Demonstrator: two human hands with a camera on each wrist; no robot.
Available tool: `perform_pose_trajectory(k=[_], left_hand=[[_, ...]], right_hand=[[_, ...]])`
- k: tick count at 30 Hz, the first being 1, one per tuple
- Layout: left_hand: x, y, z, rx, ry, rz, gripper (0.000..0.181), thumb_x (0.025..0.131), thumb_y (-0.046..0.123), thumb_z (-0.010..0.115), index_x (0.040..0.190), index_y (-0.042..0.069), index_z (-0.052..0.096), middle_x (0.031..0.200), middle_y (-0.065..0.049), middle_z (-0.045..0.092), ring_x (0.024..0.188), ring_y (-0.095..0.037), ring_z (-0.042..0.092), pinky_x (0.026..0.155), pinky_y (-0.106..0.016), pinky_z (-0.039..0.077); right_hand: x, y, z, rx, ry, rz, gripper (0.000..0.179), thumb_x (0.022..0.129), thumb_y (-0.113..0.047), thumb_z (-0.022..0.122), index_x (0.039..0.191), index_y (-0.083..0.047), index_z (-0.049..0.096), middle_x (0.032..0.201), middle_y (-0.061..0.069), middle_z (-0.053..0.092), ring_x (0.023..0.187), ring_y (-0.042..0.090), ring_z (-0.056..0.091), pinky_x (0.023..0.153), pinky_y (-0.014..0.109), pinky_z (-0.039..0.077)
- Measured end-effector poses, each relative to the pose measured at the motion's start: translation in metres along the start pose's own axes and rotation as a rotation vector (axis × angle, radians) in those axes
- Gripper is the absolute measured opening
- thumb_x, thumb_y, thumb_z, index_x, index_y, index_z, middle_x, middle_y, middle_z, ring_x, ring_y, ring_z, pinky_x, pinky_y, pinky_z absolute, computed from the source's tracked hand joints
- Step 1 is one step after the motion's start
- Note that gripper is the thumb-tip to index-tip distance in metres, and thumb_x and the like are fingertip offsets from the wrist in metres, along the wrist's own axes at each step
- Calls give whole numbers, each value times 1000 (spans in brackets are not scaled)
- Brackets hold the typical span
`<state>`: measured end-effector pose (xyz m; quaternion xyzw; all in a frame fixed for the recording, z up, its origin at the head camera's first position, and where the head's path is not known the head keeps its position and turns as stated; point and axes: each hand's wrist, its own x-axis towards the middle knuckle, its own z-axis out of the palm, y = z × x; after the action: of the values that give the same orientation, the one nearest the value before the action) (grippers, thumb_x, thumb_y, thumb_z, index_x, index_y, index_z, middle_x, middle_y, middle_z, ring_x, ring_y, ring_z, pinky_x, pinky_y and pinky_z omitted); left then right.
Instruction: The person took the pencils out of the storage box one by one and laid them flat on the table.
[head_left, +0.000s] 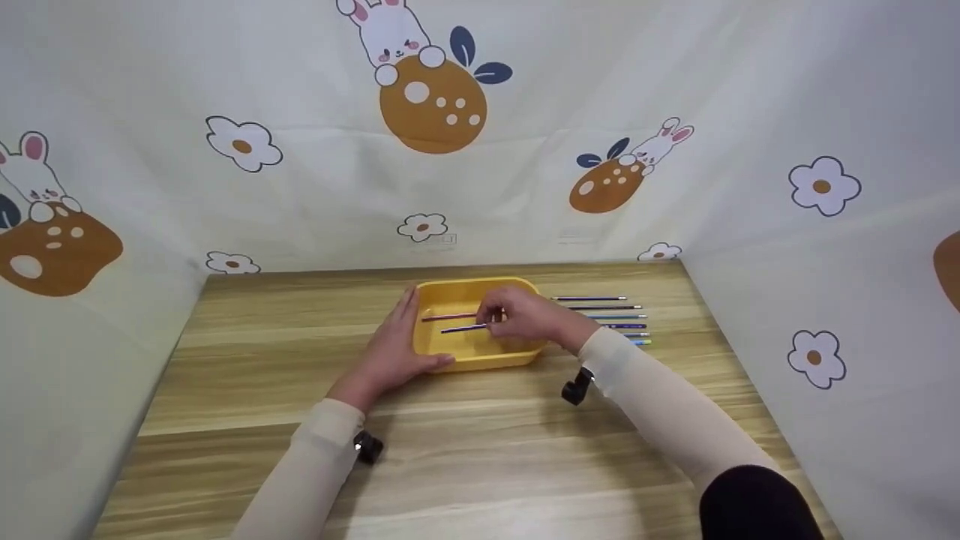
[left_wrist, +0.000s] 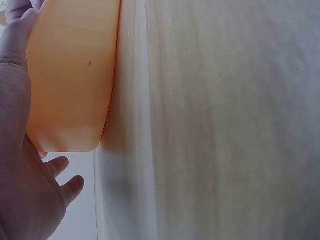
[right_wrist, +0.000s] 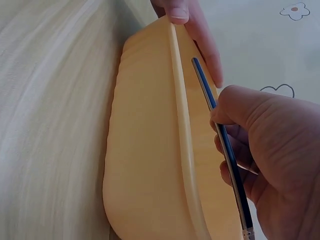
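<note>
A yellow plastic basket [head_left: 495, 363] stands on the wooden table. My left hand [head_left: 391, 346] holds its left end, thumb over the near rim and fingers stretched along the end wall; in the left wrist view the basket's outer side [left_wrist: 75, 85] fills the space beside that hand. Between thumb and fingertips, my right hand [head_left: 519, 313] pinches a dark blue pencil [right_wrist: 204, 85] with a silver stripe. This pencil is over the inside of the basket, pointing left, its ferrule end low in the right wrist view. A red pencil [head_left: 448, 317] lies in the basket, partly hidden behind the right hand.
Several pencils [head_left: 611, 307] lie in a row on the table right of the basket, eraser ends to the right, some partly covered by my right wrist. Printed cloth [head_left: 315, 195] with rabbits and flowers walls in the table [head_left: 247, 360] at the back and both sides.
</note>
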<state>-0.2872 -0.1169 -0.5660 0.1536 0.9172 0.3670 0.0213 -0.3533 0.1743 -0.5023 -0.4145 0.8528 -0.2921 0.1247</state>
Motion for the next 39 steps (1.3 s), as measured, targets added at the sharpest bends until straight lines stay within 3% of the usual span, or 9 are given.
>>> perform_pose_trajectory(k=[7,19,23,29,39], left_hand=[[1,-2,0,-8,14,21,141,81,63,93,178,6,8,185,-16,7,168,-40,16,134,-57,22],[2,-1,0,6,18,17,141,81,63,93,178,7,8,186,-15,6,169,-40,15,135,-56,21],[2,0,0,4,18,14,141,81,62,94,178,8,7,186,-15,6,168,-41,16,134,-57,22],[1,-2,1,2,10,6,142,81,66,93,179,10,6,186,-13,4,168,-41,17,134,-58,23],[2,-3,1,14,5,9,144,80,71,91,178,8,6,186,-11,4,169,-39,15,134,-58,22]], right_hand=[[-12,-4,-5,24,22,-35,17,94,2,71,106,-4,82,103,6,75,92,16,67,81,32,58],[-36,-3,-11,12,32,-33,19,93,2,71,107,-4,81,102,1,74,93,16,68,82,36,60],[-46,-4,-17,8,44,-19,20,94,1,73,107,-10,82,100,-1,73,91,14,68,78,34,59],[-63,-3,-26,11,57,17,17,99,-1,74,111,-9,83,104,0,75,91,15,68,76,33,59],[-92,6,-33,54,112,66,23,95,4,76,107,-14,84,102,-2,74,88,16,66,75,29,58]])
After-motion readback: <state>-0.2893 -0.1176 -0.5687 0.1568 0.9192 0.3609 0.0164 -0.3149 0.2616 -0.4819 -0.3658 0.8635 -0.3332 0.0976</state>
